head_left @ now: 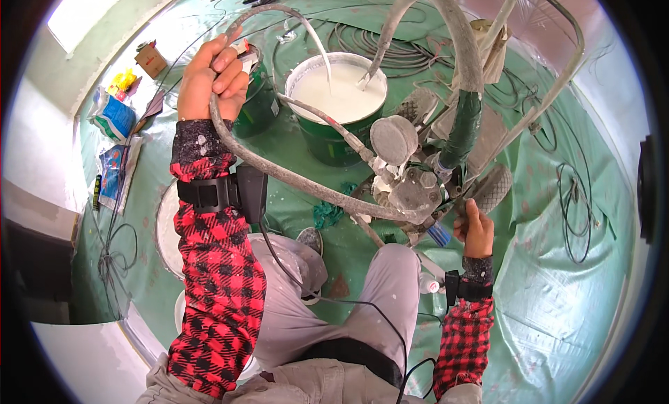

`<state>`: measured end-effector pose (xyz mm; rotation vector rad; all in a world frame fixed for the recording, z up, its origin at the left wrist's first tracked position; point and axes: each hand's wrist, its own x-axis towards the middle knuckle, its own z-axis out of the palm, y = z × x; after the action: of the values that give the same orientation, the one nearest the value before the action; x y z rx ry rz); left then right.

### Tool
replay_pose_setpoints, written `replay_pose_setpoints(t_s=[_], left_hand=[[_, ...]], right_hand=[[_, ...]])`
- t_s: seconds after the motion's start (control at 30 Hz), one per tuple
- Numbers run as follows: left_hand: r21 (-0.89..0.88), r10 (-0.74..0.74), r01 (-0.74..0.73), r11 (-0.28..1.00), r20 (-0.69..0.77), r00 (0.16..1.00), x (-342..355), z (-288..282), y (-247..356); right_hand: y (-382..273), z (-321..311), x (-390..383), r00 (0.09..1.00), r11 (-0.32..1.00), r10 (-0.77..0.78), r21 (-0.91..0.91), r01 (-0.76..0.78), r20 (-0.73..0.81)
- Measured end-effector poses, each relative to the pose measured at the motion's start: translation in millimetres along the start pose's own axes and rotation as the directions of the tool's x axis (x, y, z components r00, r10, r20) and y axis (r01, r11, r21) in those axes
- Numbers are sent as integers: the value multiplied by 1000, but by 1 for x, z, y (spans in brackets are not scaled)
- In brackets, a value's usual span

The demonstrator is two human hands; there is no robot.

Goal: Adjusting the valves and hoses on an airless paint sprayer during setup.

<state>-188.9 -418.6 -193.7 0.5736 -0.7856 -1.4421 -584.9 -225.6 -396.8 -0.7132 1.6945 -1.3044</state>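
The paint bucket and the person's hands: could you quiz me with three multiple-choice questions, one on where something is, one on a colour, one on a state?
1. Where does the thin hose from the left hand send its stream?
A. Into the open bucket
B. Onto the sleeve
C. Into the cardboard box

2. What colour is the liquid in the bucket?
A. Blue
B. White
C. Red

3. What is the right hand doing?
A. Hanging free
B. Lying flat on the floor sheet
C. Gripping a part of the spray machine

Answers: 1 A, the stream arcs into the bucket; 2 B, the liquid looks milky white; 3 C, its fingers close on the machine's lower frame.
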Motion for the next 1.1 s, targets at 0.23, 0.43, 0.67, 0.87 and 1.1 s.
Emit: replay_pose_setpoints(t_s=[0.23,0.43,0.67,0.87,1.1], left_hand=[[-30,-32,34,999,78,996,3,-6,1],[-33,-31,34,999,74,997,1,-7,2],[-31,-30,33,999,87,996,2,-6,0],[-32,-23,25,999,81,996,0,-6,2],[-27,-18,20,999,77,997,0,-6,2]], right_hand=[[8,0,1,973,973,-230,-10,230,33],[-2,2,-1,989,981,145,135,-140,-33],[7,-8,8,979,966,197,162,-202,51],[12,-6,8,997,992,-46,123,38,59],[0,2,1,998,994,-58,87,60,-26]])
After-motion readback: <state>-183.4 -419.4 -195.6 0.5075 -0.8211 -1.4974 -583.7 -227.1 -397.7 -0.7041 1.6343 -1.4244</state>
